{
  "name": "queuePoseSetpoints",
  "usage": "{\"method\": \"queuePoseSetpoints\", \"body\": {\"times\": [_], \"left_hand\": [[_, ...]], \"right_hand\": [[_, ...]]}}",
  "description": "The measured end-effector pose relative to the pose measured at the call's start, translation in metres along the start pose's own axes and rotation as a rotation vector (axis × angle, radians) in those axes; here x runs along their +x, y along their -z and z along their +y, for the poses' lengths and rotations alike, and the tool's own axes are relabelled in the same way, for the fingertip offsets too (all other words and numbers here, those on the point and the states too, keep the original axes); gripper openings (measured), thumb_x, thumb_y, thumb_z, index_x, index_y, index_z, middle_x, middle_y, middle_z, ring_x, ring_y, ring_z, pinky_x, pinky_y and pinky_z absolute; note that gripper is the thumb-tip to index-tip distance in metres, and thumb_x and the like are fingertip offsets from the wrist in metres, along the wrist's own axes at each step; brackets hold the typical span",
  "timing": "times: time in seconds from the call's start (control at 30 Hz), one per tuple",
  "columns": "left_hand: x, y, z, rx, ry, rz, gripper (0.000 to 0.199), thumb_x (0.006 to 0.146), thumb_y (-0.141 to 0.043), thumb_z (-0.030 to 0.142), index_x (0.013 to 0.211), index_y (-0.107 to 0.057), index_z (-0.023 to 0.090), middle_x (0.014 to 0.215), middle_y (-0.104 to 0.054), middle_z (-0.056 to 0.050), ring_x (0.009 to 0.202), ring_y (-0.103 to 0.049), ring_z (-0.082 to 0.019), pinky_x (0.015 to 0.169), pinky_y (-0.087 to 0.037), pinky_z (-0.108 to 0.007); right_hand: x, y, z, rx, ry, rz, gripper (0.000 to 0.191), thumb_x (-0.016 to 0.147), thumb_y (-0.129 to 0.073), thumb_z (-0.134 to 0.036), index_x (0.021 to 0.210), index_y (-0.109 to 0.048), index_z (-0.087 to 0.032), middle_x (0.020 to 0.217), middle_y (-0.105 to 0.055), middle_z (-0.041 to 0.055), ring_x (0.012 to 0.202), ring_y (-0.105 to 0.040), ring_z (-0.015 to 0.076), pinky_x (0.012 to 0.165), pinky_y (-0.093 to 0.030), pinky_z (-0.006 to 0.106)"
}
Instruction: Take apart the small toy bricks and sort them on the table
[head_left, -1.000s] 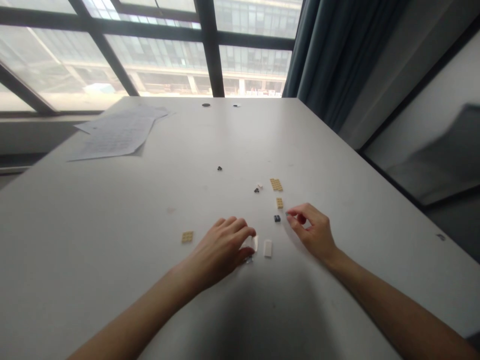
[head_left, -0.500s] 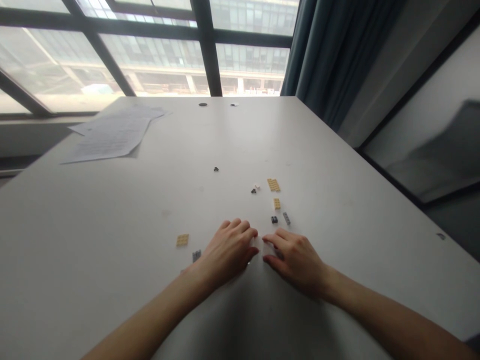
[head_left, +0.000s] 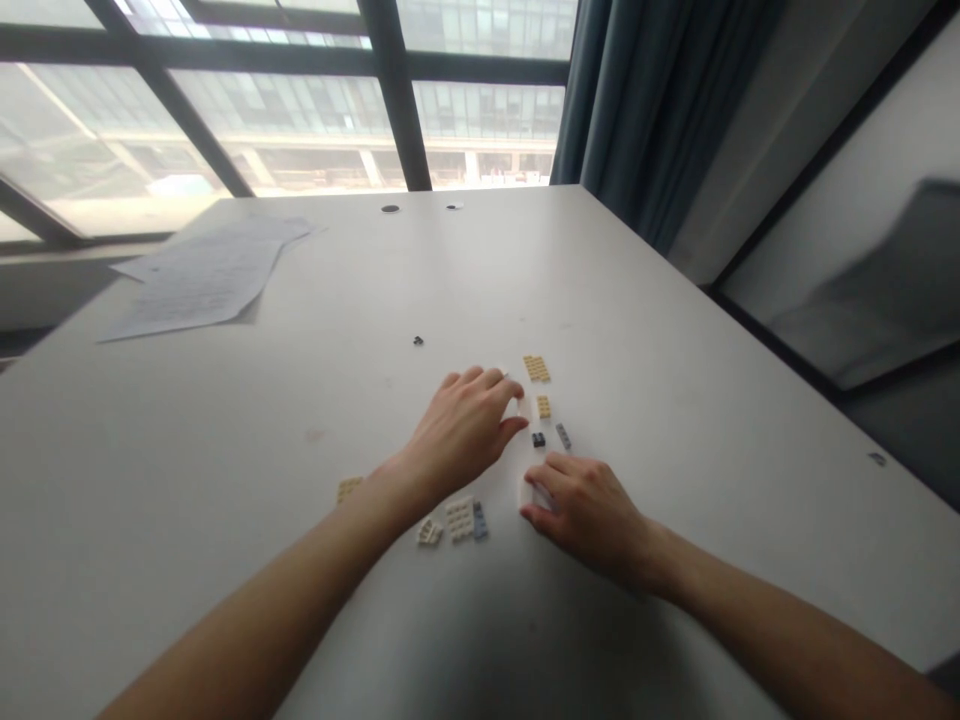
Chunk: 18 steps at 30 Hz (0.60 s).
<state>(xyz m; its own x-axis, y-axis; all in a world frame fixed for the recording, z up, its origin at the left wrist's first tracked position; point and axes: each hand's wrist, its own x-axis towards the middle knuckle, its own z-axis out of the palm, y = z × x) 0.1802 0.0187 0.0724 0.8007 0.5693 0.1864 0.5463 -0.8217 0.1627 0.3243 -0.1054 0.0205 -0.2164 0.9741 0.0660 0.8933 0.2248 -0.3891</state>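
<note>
My left hand [head_left: 476, 425] hovers over the table, thumb and forefinger apart, just left of a tan brick [head_left: 544, 406] and a black brick [head_left: 538, 440]. My right hand [head_left: 581, 515] is low at the table with thumb and fingers curved and a gap between them. A pale patch shows in that gap; I cannot make out whether it is a white piece or the tabletop. Between my forearms lie a white studded plate [head_left: 460, 520], a blue-grey piece [head_left: 480, 520] touching its right side, and small white pieces [head_left: 430, 532].
Tan plates [head_left: 536, 368] lie beyond the tan brick, and a grey strip [head_left: 563, 436] is right of the black brick. My left forearm partly covers another tan plate [head_left: 349, 488]. Tiny black pieces [head_left: 418, 341] and paper sheets [head_left: 202, 290] lie farther off.
My left hand has moved away from my right hand, forward and slightly right. The white plate and small white pieces it covered now show. My right hand has stayed nearly in place.
</note>
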Motion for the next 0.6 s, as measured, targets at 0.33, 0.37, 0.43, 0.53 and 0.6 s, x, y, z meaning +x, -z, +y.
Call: {"method": "queuePoseSetpoints", "body": {"times": [0.33, 0.37, 0.43, 0.53, 0.6], "left_hand": [[0.104, -0.053, 0.007, 0.092, -0.021, -0.089, 0.018, 0.084, -0.062, 0.030, 0.093, -0.067, 0.015, 0.100, -0.068, -0.011, 0.099, -0.058, -0.025, 0.084, -0.039, -0.036], [0.105, -0.057, 0.005, 0.086, -0.020, -0.098, 0.019, 0.083, -0.062, 0.030, 0.093, -0.068, 0.015, 0.099, -0.068, -0.011, 0.098, -0.059, -0.025, 0.084, -0.039, -0.036], [0.106, -0.061, 0.001, 0.072, -0.016, -0.111, 0.020, 0.083, -0.062, 0.031, 0.094, -0.069, 0.016, 0.097, -0.069, -0.010, 0.098, -0.059, -0.026, 0.083, -0.039, -0.036], [0.104, -0.064, -0.002, 0.051, 0.005, -0.123, 0.021, 0.082, -0.064, 0.033, 0.094, -0.070, 0.018, 0.095, -0.069, -0.009, 0.097, -0.059, -0.026, 0.082, -0.039, -0.036], [0.103, -0.064, -0.003, 0.039, 0.026, -0.126, 0.022, 0.080, -0.066, 0.035, 0.094, -0.070, 0.019, 0.094, -0.070, -0.009, 0.096, -0.059, -0.026, 0.082, -0.038, -0.036]], "right_hand": [[-0.003, 0.050, 0.041, -0.055, 0.032, 0.212, 0.020, 0.078, -0.068, -0.031, 0.093, -0.068, -0.018, 0.074, -0.062, 0.0012, 0.063, -0.056, 0.0145, 0.063, -0.039, 0.026], [0.001, 0.059, 0.055, -0.044, -0.007, 0.252, 0.021, 0.078, -0.068, -0.031, 0.094, -0.069, -0.018, 0.072, -0.060, 0.0004, 0.060, -0.053, 0.0133, 0.061, -0.039, 0.025], [0.012, 0.071, 0.086, -0.016, -0.074, 0.283, 0.020, 0.079, -0.068, -0.032, 0.095, -0.070, -0.019, 0.069, -0.057, -0.0011, 0.060, -0.051, 0.0123, 0.062, -0.038, 0.024], [0.040, 0.068, 0.125, 0.002, -0.111, 0.238, 0.020, 0.076, -0.070, -0.029, 0.091, -0.071, -0.017, 0.068, -0.055, -0.0019, 0.061, -0.050, 0.0121, 0.063, -0.038, 0.024], [0.058, 0.056, 0.139, 0.058, -0.097, 0.160, 0.019, 0.075, -0.069, -0.027, 0.092, -0.070, -0.016, 0.071, -0.057, -0.0015, 0.063, -0.051, 0.0119, 0.064, -0.038, 0.023]]}}
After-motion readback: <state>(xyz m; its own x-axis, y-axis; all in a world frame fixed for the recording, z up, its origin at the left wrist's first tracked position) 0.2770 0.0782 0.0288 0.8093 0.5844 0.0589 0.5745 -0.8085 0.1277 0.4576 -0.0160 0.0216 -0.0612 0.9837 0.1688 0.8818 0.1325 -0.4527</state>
